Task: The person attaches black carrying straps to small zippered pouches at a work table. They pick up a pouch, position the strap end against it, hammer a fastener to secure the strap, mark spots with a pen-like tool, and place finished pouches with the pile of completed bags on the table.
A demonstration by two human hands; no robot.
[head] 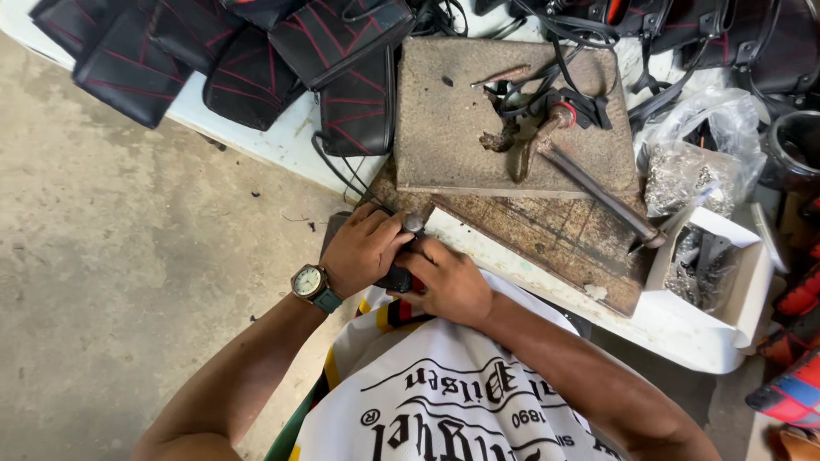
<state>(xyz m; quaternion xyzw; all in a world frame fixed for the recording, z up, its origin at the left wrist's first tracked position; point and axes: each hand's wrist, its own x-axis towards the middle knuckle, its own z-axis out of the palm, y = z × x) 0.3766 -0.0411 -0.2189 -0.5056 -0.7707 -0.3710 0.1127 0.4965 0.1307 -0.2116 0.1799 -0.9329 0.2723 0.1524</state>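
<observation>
White desk (683, 329): one, carrying all below. Black quilted pouches with red stitching (248, 72): about six, heaped at the far edge. Worn brown wooden work boards (453, 128): two, stacked. Rusty metal hand tool (589, 183): one, lying on the boards. Open white box of small metal fittings (713, 269): one. Small black piece with a red part (400, 278): one, at the desk's near edge, gripped between both hands. Left hand (363, 248) and right hand (448, 282): fingers curled tight on it (best kept steady and close together).
</observation>
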